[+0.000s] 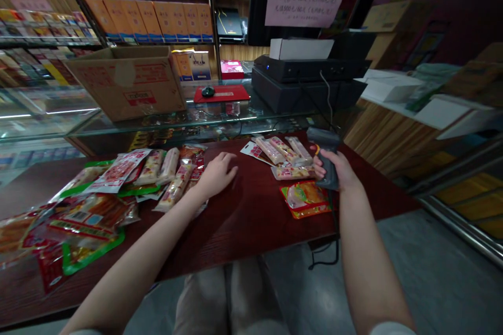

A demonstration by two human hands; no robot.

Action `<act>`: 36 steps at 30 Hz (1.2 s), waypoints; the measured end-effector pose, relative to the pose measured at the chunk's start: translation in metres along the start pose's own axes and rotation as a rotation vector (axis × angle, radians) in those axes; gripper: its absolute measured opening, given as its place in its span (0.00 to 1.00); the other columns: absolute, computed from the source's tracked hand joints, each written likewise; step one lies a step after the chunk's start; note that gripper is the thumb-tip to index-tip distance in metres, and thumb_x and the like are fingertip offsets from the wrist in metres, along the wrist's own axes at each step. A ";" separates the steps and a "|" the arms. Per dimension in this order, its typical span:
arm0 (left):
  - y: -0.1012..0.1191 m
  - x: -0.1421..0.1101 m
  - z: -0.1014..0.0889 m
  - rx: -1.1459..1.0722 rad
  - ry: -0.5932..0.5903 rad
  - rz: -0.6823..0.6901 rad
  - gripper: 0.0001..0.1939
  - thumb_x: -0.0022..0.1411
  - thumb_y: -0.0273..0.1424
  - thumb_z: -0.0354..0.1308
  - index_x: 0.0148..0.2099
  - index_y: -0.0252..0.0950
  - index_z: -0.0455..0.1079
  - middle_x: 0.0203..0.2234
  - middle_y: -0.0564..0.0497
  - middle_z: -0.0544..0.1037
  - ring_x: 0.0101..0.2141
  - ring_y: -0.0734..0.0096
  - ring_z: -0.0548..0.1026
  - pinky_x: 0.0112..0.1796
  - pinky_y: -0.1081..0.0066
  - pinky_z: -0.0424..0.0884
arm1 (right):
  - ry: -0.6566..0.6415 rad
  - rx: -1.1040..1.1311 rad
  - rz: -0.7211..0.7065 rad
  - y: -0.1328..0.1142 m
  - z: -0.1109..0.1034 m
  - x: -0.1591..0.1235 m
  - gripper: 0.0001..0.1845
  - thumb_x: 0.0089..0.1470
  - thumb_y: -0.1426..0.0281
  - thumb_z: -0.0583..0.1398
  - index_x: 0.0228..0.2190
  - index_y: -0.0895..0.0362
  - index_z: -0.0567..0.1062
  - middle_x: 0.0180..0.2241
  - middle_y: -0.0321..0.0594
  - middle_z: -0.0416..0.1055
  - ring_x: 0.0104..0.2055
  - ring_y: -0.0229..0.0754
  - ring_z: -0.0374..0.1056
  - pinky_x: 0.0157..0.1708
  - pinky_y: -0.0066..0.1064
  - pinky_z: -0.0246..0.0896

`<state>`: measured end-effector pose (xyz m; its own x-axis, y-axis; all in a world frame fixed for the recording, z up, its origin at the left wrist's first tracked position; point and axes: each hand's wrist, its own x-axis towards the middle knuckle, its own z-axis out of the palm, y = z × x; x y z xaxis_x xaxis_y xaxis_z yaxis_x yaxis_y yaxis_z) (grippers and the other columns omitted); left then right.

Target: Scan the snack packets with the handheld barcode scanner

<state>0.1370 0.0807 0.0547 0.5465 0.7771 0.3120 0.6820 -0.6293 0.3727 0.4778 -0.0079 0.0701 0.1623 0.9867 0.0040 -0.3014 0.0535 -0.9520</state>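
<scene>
A dark barcode scanner (pixel 329 161) with a cord is gripped in my right hand (pixel 340 167), its head tilted up and away from me. Below and left of it lies a red and orange snack packet (pixel 305 199). Several pale wrapped snack bars (pixel 286 152) lie beyond that packet. My left hand (pixel 217 174) rests over the dark red table, thumb apart from the fingers, with no item seen in it. Beside its left edge are more wrapped snack bars (pixel 176 186). Further left is a heap of snack packets, among them a white and red packet (pixel 120 170).
A cardboard box (pixel 128 84) stands on the glass counter (pixel 220 124) beyond the table (pixel 243 230). A mouse (pixel 208 91) on a red mat and a black cash drawer (pixel 302 91) are also there. Shelves of orange boxes (pixel 149 18) rise behind. The scanner's cord (pixel 336 241) hangs past the table edge.
</scene>
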 end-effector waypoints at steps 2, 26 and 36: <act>0.015 0.026 0.017 -0.072 -0.054 0.022 0.21 0.65 0.32 0.52 0.59 0.35 0.67 0.53 0.40 0.72 0.53 0.58 0.73 0.55 0.60 0.67 | -0.008 0.002 0.016 0.002 -0.006 -0.002 0.21 0.45 0.61 0.69 0.40 0.56 0.72 0.20 0.30 0.62 0.15 0.32 0.54 0.14 0.26 0.49; 0.029 0.062 0.044 -0.502 0.084 -0.382 0.30 0.59 0.31 0.57 0.62 0.32 0.55 0.48 0.38 0.76 0.43 0.60 0.78 0.44 0.62 0.73 | -0.032 0.069 0.019 0.018 -0.011 -0.008 0.20 0.44 0.59 0.69 0.34 0.55 0.69 0.19 0.28 0.61 0.14 0.30 0.53 0.12 0.25 0.47; -0.031 -0.029 -0.073 0.098 0.145 -0.007 0.33 0.54 0.28 0.55 0.64 0.37 0.65 0.52 0.42 0.70 0.53 0.54 0.70 0.55 0.57 0.66 | -0.191 0.034 0.028 0.014 0.077 -0.005 0.19 0.45 0.59 0.68 0.36 0.55 0.70 0.19 0.29 0.65 0.14 0.31 0.55 0.13 0.26 0.51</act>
<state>0.0646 0.0766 0.0975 0.4703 0.7677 0.4352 0.7336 -0.6142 0.2908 0.4007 -0.0005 0.0798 -0.0265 0.9989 0.0389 -0.3358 0.0278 -0.9415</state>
